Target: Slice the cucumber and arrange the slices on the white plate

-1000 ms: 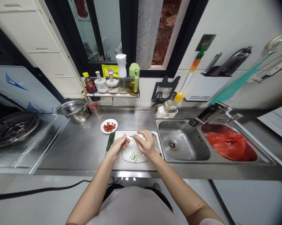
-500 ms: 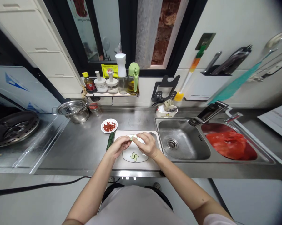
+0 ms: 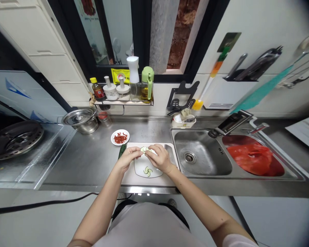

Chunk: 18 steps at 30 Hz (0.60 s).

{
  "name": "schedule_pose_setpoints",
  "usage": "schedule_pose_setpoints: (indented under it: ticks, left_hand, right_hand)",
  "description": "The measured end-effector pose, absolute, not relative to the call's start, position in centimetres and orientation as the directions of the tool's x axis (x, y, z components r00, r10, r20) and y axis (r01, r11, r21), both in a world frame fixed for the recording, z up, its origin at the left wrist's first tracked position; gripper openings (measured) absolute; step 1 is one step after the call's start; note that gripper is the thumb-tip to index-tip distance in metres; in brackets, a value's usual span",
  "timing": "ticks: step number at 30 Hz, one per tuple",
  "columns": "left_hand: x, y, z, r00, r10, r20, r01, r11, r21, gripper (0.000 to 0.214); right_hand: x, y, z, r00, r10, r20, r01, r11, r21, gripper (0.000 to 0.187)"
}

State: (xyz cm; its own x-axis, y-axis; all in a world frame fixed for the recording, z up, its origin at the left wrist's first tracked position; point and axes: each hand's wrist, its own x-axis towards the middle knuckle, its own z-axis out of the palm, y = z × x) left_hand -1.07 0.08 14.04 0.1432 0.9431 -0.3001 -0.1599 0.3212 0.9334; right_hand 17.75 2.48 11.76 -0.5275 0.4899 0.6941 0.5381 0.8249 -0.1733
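At the back of the tabletop [image 3: 64, 161], a lidded steel pot [image 3: 84, 122] stands to the left, with a red-capped jar [image 3: 104, 119] just beside it. A shelf [image 3: 113, 102] below the window [image 3: 142, 37] carries a yellow-capped bottle [image 3: 98, 90], two white-lidded jars [image 3: 111, 93], a white-topped spray bottle [image 3: 134, 73] and a green-lidded oil jug [image 3: 146, 86]; a yellow packet [image 3: 118, 74] shows behind. A small container [image 3: 183, 125] sits near the double sink [image 3: 208, 157], whose right basin holds a red plastic bag [image 3: 250, 158]. On the wall hang an orange-ended brush [image 3: 209, 81] and a teal cloth [image 3: 262, 92].
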Motion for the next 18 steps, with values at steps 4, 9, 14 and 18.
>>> schedule_pose_setpoints:
  ticks: [4, 9, 14, 18]
  left_hand:
    - [-1.1, 0.3, 13.9, 0.095, 0.962, -0.255, -0.12, 0.266, 0.956, 0.028]
    - [-1.4, 0.6, 13.2, 0.069, 0.974, -0.218, -0.089, 0.223, 0.971, 0.029]
    - [-1.6, 0.9, 12.5, 0.085, 0.97, -0.226, -0.094, 0.234, 0.968, 0.028]
    - [-1.6, 0.9, 12.3, 0.094, 0.972, -0.216, -0.087, 0.224, 0.971, 0.027]
  right_hand:
    - [17.3, 2.6, 11.8, -0.492, 0.569, 0.66, 0.508, 0.802, -0.313, 0.015]
    - [16.9, 2.8, 11.5, -0.482, 0.672, 0.562, 0.463, 0.74, -0.488, 0.015]
    - [16.5, 2.8, 11.4, -0.488, 0.712, 0.504, 0.45, 0.7, -0.554, 0.014]
    - [16.2, 2.8, 11.5, -0.485, 0.73, 0.481, 0.435, 0.679, -0.591, 0.012]
